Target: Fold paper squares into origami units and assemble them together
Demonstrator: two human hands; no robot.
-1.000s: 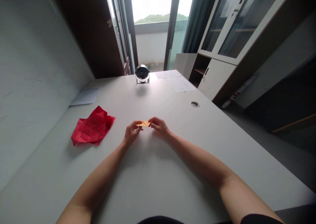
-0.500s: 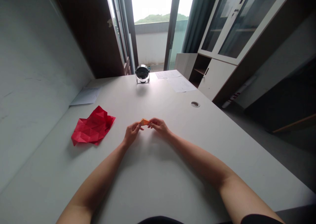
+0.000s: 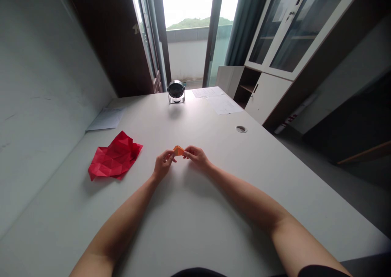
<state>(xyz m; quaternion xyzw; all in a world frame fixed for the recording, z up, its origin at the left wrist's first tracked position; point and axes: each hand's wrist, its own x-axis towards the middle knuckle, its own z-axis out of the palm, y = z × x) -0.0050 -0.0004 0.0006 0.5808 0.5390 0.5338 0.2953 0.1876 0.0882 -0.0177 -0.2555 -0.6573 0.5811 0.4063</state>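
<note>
1. Head view: a small orange folded paper piece is between the two hands, in front of the person, over a smooth white table. Its longer side seems to run across, from left to right, and its peak points away from the body.
2. Head view, hands: the left hand holds the left end in a narrow pinch of fingertips. The right hand pinches the right end, also narrow. Both hands touch the piece, so neither is clearly nearer; how the fingers sit behind it, I cannot tell.
3. Head view, around: a creased red paper sheet lies on the left, apart from the hands and closer to the left one. A round silver-and-black device stands beyond them, near the far edge.
</note>
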